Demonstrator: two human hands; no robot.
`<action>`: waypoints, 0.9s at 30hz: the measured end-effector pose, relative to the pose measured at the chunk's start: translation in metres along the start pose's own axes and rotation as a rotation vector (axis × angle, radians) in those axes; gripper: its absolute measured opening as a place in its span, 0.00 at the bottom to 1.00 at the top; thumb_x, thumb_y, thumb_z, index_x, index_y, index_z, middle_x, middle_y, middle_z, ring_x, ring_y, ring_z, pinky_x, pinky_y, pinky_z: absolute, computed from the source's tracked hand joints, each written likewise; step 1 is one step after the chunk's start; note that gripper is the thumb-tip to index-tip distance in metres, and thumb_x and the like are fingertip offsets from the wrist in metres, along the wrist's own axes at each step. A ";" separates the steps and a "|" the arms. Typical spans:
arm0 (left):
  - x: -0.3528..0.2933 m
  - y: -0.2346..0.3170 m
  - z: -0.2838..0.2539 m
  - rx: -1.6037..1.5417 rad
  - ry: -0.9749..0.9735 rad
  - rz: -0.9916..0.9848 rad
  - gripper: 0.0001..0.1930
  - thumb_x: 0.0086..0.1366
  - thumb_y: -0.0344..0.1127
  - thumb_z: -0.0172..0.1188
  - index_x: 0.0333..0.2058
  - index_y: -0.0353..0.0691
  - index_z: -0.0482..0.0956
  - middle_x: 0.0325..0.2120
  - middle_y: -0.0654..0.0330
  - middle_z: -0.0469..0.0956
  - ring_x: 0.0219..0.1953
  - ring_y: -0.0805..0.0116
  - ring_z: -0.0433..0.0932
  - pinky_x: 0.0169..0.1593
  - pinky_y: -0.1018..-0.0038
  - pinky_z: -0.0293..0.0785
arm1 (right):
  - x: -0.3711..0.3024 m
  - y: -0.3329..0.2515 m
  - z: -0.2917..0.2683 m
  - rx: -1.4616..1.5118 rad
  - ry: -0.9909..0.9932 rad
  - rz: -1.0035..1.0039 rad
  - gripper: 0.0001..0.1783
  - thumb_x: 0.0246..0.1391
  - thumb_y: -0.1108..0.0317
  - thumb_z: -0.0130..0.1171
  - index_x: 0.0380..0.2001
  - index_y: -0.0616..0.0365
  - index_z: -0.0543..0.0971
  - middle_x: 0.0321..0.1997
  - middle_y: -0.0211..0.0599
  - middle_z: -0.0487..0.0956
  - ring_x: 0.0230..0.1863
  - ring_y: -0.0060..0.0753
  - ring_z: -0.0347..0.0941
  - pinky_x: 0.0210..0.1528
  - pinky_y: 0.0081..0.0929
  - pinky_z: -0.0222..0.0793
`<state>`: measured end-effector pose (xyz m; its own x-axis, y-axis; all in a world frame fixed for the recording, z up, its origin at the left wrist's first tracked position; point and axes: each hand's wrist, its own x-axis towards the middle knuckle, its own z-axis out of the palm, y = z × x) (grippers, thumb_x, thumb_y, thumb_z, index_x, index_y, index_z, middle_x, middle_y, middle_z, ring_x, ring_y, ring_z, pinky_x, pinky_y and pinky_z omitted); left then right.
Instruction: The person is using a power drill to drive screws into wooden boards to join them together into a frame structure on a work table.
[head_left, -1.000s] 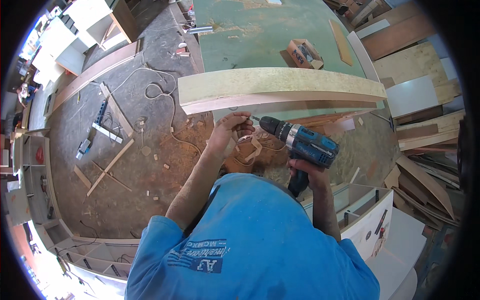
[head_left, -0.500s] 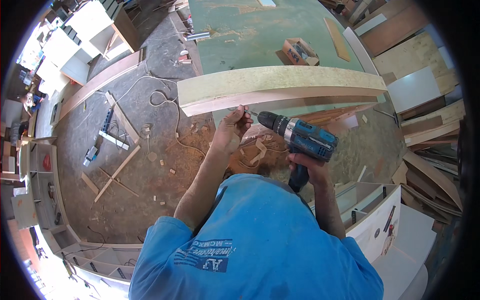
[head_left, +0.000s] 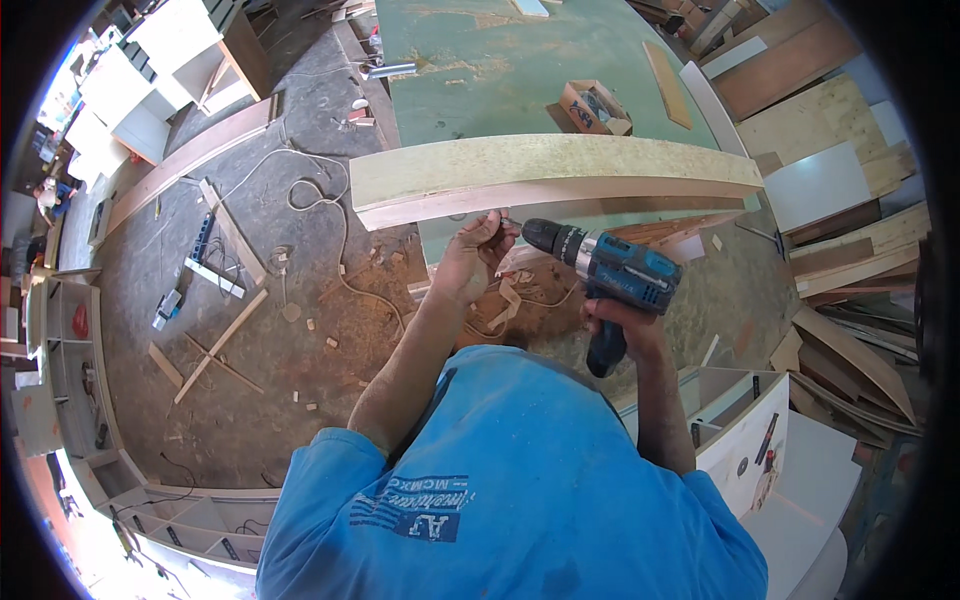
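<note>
My right hand (head_left: 622,318) is wrapped round the handle of a blue and black cordless drill (head_left: 622,270), its chuck pointing left. The fingers of my left hand (head_left: 474,252) are pinched together at the tip of the drill's bit (head_left: 511,224). Whatever small thing they hold there is too small to make out. Just beyond both hands, a long, slightly curved wooden piece (head_left: 550,158) with a pale top face lies across the near part of a green-topped table (head_left: 470,100). Neither the drill nor the bit touches this wood.
On the table are a small open cardboard box (head_left: 596,108) and a narrow board (head_left: 667,84). A cable (head_left: 345,235), wood strips (head_left: 222,345) and sawdust lie on the floor at left. Sheet offcuts (head_left: 830,190) lean at right; a white cabinet (head_left: 745,440) stands near my right elbow.
My right hand and the drill have shifted slightly right. My left fingers have moved a little right too, still pinched at the bit's tip. The view has shifted slightly.
</note>
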<state>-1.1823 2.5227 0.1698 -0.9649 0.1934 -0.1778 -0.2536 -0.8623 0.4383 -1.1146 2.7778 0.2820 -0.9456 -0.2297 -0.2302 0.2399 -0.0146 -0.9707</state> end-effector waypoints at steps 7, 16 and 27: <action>0.007 0.021 0.010 0.051 -0.189 0.024 0.10 0.73 0.32 0.61 0.47 0.32 0.79 0.41 0.54 0.84 0.44 0.66 0.84 0.51 0.74 0.83 | 0.014 -0.050 -0.017 -0.094 -0.024 0.076 0.17 0.48 0.76 0.71 0.43 0.61 0.83 0.30 0.33 0.83 0.24 0.24 0.78 0.29 0.25 0.74; 0.070 0.094 0.041 0.922 -0.464 0.148 0.09 0.69 0.31 0.65 0.43 0.33 0.86 0.39 0.56 0.87 0.44 0.70 0.84 0.55 0.70 0.80 | 0.070 -0.189 -0.001 -0.679 -0.152 -0.032 0.15 0.47 0.71 0.74 0.40 0.60 0.84 0.26 0.31 0.81 0.22 0.21 0.76 0.26 0.24 0.72; 0.143 0.084 0.001 1.495 -0.485 0.348 0.10 0.68 0.32 0.67 0.43 0.32 0.87 0.36 0.56 0.87 0.41 0.71 0.83 0.49 0.71 0.79 | 0.192 -0.202 0.058 -1.134 -0.367 0.189 0.19 0.45 0.62 0.72 0.39 0.62 0.83 0.23 0.41 0.81 0.20 0.29 0.78 0.24 0.28 0.74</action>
<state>-1.3421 2.4786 0.1820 -0.8431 0.4685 0.2640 0.4160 0.2570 0.8723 -1.3319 2.6800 0.4379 -0.7535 -0.4014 -0.5206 -0.1355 0.8697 -0.4745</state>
